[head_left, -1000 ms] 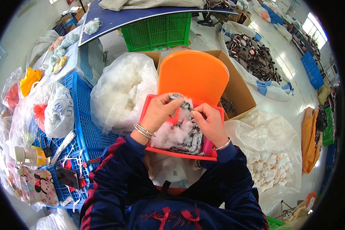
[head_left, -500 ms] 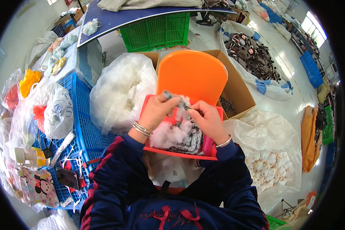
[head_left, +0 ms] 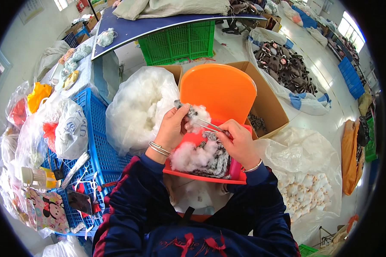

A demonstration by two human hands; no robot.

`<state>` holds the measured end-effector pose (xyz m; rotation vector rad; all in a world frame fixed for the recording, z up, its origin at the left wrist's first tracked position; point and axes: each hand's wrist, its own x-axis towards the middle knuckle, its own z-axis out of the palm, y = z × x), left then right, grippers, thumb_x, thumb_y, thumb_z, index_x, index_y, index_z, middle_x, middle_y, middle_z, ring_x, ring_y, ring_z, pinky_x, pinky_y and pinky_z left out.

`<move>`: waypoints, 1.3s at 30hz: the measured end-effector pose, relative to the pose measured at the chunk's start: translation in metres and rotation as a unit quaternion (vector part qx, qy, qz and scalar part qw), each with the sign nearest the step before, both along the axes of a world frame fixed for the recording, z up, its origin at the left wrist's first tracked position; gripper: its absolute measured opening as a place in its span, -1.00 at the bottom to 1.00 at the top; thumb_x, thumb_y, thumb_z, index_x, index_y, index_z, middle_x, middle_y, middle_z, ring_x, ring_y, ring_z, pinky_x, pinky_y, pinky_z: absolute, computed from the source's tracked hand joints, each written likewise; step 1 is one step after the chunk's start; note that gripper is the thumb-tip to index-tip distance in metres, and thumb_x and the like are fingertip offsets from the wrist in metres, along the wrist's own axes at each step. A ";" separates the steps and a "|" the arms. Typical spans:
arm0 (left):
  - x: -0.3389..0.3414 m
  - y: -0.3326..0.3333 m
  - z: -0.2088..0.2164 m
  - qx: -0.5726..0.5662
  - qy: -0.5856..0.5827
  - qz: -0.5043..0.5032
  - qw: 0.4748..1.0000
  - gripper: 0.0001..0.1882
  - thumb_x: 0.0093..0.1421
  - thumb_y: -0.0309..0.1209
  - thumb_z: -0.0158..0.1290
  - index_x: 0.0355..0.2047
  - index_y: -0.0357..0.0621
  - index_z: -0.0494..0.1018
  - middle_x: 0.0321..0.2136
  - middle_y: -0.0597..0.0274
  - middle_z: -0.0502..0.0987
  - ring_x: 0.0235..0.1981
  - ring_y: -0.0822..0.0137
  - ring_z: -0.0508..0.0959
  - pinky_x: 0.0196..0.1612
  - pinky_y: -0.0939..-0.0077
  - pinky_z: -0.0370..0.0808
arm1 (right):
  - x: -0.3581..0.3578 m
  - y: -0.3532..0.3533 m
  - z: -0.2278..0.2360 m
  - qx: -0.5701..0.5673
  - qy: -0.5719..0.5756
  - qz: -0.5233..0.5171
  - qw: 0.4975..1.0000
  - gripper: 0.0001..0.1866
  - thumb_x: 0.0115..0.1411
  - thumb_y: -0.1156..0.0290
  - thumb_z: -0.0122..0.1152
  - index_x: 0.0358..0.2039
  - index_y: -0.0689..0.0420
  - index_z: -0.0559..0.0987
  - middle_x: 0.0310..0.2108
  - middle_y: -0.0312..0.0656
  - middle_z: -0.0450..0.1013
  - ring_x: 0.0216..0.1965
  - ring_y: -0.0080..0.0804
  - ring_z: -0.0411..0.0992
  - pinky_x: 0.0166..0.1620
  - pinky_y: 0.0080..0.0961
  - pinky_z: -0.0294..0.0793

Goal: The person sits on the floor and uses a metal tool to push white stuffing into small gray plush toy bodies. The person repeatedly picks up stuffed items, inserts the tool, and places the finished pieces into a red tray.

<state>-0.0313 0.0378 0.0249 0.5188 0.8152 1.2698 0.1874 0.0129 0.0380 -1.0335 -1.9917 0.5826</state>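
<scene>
My left hand (head_left: 172, 127) pinches a small grey plush piece (head_left: 191, 112), with a tuft of white stuffing (head_left: 203, 115) against it. My right hand (head_left: 236, 139) grips metal tweezers (head_left: 214, 127); their two prongs are apart and their tips reach the tuft beside my left fingers. Below both hands, a red tray (head_left: 201, 176) holds a heap of white fiberfill (head_left: 191, 157) on its left and grey-and-white plush pieces (head_left: 220, 160) on its right. Whether the tips grip any fiber is too small to tell.
An orange chair back (head_left: 218, 92) rises behind the tray. Left of it stands a clear bag of fiberfill (head_left: 143, 107); a cardboard box (head_left: 270, 113) is at the right. Blue crates (head_left: 96, 128) flank my left, and a plastic bag of pale pieces (head_left: 306, 188) lies at my right.
My right hand has drawn back a little from the grey plush piece, and the tweezers' prongs now show, spread apart. More white stuffing is visible at my left fingers. The whole view has shifted slightly.
</scene>
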 end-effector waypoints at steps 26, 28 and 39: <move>0.005 -0.007 0.002 0.073 0.137 -0.002 0.988 -0.85 0.29 -0.37 0.08 -0.35 -0.18 0.45 -0.61 0.41 0.36 -0.64 0.53 0.30 -0.56 0.59 0.26 | -0.009 -0.003 -0.007 -0.044 0.041 -0.045 0.997 -0.86 0.16 0.49 0.27 -0.39 0.22 0.48 -0.53 -0.09 0.42 -0.56 -0.25 0.42 -0.47 -0.42 0.36; 0.006 -0.007 0.004 0.077 0.133 0.004 0.988 -0.86 0.29 -0.37 0.08 -0.34 -0.19 0.46 -0.61 0.41 0.36 -0.64 0.53 0.30 -0.56 0.60 0.26 | -0.009 -0.003 -0.007 -0.044 0.042 -0.042 0.997 -0.87 0.16 0.49 0.27 -0.39 0.22 0.48 -0.53 -0.09 0.42 -0.55 -0.25 0.42 -0.47 -0.42 0.36; 0.007 -0.010 -0.002 0.077 0.169 -0.014 0.982 -0.88 0.27 -0.40 0.10 -0.35 -0.19 0.48 -0.58 0.43 0.40 -0.64 0.56 0.29 -0.55 0.61 0.24 | -0.012 -0.005 -0.008 -0.064 0.049 -0.035 0.996 -0.88 0.16 0.50 0.25 -0.38 0.23 0.47 -0.52 -0.09 0.44 -0.53 -0.24 0.45 -0.45 -0.43 0.38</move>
